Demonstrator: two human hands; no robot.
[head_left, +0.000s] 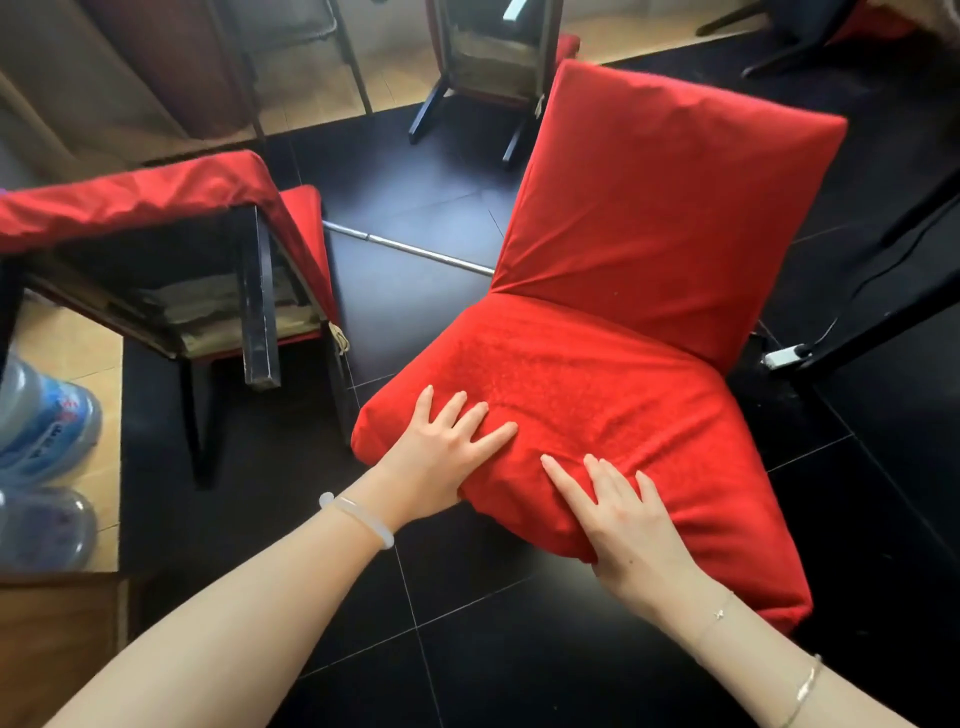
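Head view: I'm looking down at a red fabric-covered chair (597, 374) standing upright on the black tiled floor (467, 649), centre-right, backrest away from me.
Left hand (447, 449): lies flat on the front-left corner of the seat, grip spread, fingers straight and pressing the red fabric; thumb hidden below the front edge.
Right hand (623, 525): flat on the seat's front edge, just beside the left hand but not touching it, grip spread, fingers straight on the cloth; thumb out of my sight under the edge.
Fabric: bunched into creases between and around both hands, smooth on the backrest.
Wrists: white smooth bangle (358, 512) on the left; thin chain bracelet with a small charm (719, 613) and slim silver bangle (805, 686) on the right.
Left side: dark wooden chair tipped over with red cover half on (156, 208), its underside facing me, well apart from the hands.
Floor: long silver metal rod (415, 249) lying between the two chairs.
Right edge: white power strip with black cable (784, 356), near the chair's back corner.
Top: another dark-legged chair (493, 52), partly cut off.
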